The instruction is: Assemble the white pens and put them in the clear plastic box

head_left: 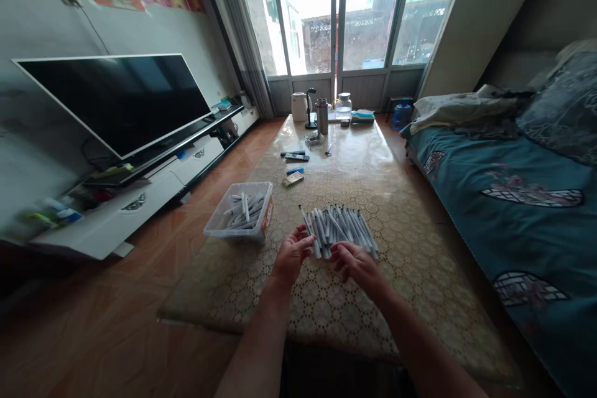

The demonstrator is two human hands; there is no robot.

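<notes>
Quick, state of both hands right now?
Left hand: part-curled at the row's leftmost pen; grip unclear.
Right hand: curled at near ends of pens; grip unclear.

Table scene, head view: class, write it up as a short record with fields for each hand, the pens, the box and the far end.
Left hand: at the row's left end, by a pen; grip unclear
Right hand: at the row's near edge
Pens: side by side on the table, some slanting
Box: clear, left of the row, holding more pens
Far end: kettle, flask, jug
</notes>
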